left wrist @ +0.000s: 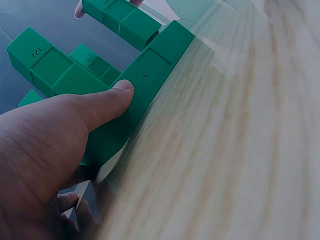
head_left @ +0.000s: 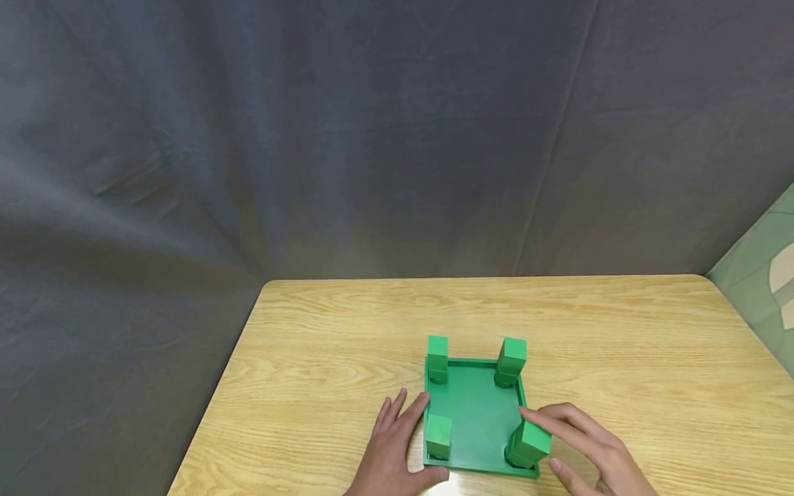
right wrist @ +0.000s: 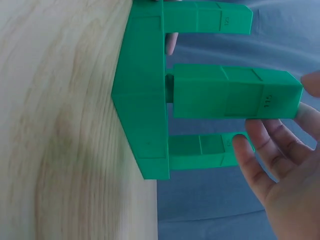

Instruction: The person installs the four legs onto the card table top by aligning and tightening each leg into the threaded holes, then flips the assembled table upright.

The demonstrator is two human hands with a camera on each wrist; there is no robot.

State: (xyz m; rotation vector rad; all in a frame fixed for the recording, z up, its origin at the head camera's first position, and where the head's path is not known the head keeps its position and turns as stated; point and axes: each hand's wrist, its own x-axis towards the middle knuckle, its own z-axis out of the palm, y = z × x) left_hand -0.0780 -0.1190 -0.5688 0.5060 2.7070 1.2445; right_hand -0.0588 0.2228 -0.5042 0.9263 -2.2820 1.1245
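A green square base with a raised rim (head_left: 480,471) lies on the table, with a green block post standing at each corner. My left hand (head_left: 392,444) holds the base at its near left corner, fingers along the left side and thumb on the near side wall (left wrist: 150,62). At the near right corner, my right hand (head_left: 592,444) has its fingers and thumb around the upper part of a post (right wrist: 220,92) marked 115. A narrow dark neck shows between that post and the base. The far left post (head_left: 438,353), far right post (head_left: 512,355) and near left post (head_left: 439,434) stand upright.
The base rests on a light wood-grain table (head_left: 310,358). Dark grey cloth (head_left: 397,138) hangs behind and to the left of the table. A pale green patterned surface (head_left: 769,296) shows past the right edge.
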